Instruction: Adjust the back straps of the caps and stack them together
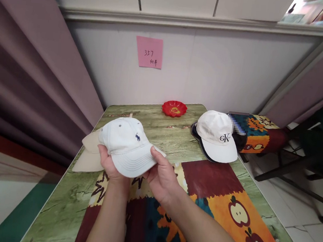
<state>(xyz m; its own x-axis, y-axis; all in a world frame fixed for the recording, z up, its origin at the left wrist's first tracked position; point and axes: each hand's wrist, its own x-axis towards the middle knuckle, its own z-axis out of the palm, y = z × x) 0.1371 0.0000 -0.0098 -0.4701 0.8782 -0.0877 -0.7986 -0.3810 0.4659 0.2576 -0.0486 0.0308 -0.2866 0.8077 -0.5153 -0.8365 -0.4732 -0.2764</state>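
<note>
Both my hands hold a pale blue-white baseball cap (122, 136) with a small dark blue horse-rider logo, its brim toward me and tilted to the right. My left hand (112, 166) grips its lower left side near the brim's base, fingers hidden underneath. Round the brim's right end closes my right hand (163, 177), thumb on top. Behind and left of it, a beige cap (86, 159) lies on the table, partly covered. A white cap (217, 136) with "CK" lettering sits at the right on top of a dark cap (197, 134).
The green wood-patterned table (56, 210) bears a colourful apple-print mat (219, 177). A red scalloped dish (174, 109) stands at the back edge. On the wall sticks a pink note (149, 53). A patterned stool or bench (259, 135) and dark chair legs (277, 169) are at the right.
</note>
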